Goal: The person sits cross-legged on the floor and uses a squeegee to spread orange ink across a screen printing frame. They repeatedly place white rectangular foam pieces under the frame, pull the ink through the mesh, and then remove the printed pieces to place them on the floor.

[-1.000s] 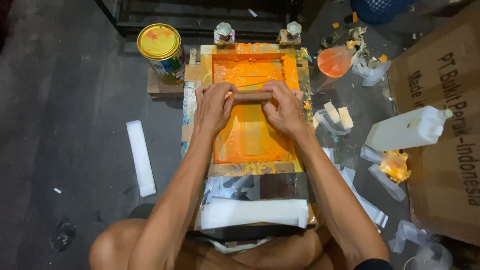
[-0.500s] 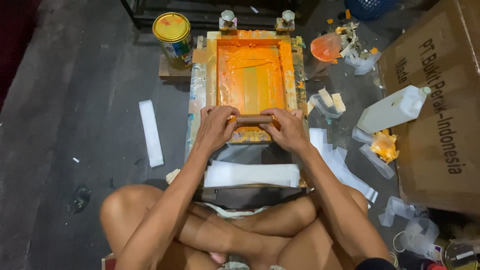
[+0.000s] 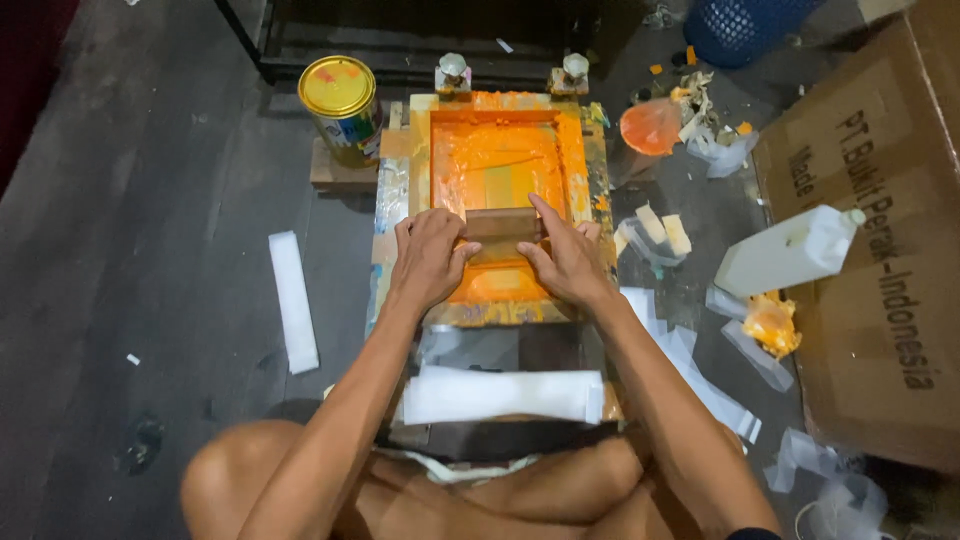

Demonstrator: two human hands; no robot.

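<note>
Squeegee (image 3: 502, 228) gripped by both hands on the orange-inked screen frame (image 3: 578, 160).

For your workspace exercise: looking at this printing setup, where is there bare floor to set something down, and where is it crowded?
Bare floor lies left of the screen frame, around the white strip and below the paint can. The right side is crowded: white bottle, cardboard box, plastic scraps. Both hands, left and right, occupy the frame.
</note>
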